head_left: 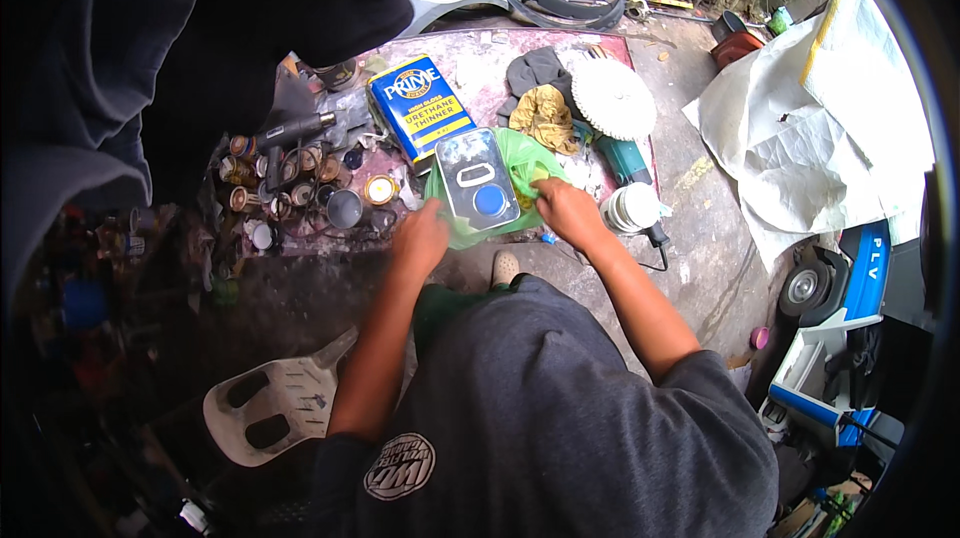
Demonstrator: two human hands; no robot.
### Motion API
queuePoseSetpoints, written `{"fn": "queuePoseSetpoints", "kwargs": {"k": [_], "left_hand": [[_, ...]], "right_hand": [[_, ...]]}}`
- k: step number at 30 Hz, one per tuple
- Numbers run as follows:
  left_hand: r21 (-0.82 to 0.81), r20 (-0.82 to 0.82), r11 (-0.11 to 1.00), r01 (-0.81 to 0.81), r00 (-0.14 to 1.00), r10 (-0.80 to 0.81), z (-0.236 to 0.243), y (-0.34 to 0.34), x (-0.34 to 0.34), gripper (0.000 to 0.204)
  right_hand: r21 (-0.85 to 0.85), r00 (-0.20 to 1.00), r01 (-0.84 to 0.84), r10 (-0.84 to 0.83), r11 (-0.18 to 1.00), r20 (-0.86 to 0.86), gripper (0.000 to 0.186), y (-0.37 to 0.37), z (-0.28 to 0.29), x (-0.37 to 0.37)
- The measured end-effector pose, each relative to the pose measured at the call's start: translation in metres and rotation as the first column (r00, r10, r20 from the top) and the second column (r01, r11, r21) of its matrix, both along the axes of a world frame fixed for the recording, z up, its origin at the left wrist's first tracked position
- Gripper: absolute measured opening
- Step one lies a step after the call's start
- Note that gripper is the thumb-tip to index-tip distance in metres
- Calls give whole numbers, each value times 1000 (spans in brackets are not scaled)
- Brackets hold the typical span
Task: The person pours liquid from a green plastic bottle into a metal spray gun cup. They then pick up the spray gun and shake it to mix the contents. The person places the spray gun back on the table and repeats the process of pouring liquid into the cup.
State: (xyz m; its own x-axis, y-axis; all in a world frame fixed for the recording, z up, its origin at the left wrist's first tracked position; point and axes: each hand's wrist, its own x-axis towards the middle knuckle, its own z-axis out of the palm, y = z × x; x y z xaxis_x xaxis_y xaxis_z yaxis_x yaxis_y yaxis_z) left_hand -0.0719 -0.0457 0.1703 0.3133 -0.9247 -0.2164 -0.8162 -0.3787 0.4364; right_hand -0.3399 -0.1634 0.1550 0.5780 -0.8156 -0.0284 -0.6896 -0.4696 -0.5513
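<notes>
Head view, looking down on two hands and a tin at the near edge of a worktable. The left hand [422, 236] has its fingers curled closed on the left edge of a green bag [527, 151]; the right hand [568, 210] pinches the bag's right side, thumb and fingers together on the film. The tin [463, 153], rectangular, with a white handle and blue cap [490, 201], is between the hands, its lower part within the bag; whether it rests on the table [480, 46] or is lifted cannot be told.

Room about the tin is unequal. Beyond it, a blue-and-yellow can [415, 103] lies close against its far left corner. To the left, beside the left hand, small pots [380, 190], a grey cup [344, 208] and a heat gun [300, 128] crowd the table up to its near edge. To the right, a white tub [635, 206] stands just beside the right hand, with a teal power tool [624, 160], a yellow cloth [545, 118] and a white pad [613, 100] behind it. Toward the body, the table edge gives onto floor, where one shoe [506, 268] shows. Past the right edge, concrete floor [690, 213] separates the table from a white sack [800, 128].
</notes>
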Motion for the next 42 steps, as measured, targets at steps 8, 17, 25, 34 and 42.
{"fn": "queuePoseSetpoints", "kwargs": {"k": [8,17,25,34,42], "left_hand": [[-147,125,962,230,969,-213,-73,42,-10,23],[-122,-653,950,-287,744,141,-77,75,-11,47],[-194,-757,932,-306,651,56,-57,67,-33,52],[-143,-690,963,-229,720,69,-88,71,-38,64],[-204,-778,890,-408,620,106,-76,93,-27,57]], "right_hand": [[92,947,241,-213,966,-242,26,-39,-63,-13],[352,765,322,-461,879,449,46,-23,2,0],[391,973,11,-100,920,209,46,-33,-58,10],[253,964,265,-264,930,-40,53,-49,-73,16],[58,890,332,-333,941,311,27,-22,27,23]]}}
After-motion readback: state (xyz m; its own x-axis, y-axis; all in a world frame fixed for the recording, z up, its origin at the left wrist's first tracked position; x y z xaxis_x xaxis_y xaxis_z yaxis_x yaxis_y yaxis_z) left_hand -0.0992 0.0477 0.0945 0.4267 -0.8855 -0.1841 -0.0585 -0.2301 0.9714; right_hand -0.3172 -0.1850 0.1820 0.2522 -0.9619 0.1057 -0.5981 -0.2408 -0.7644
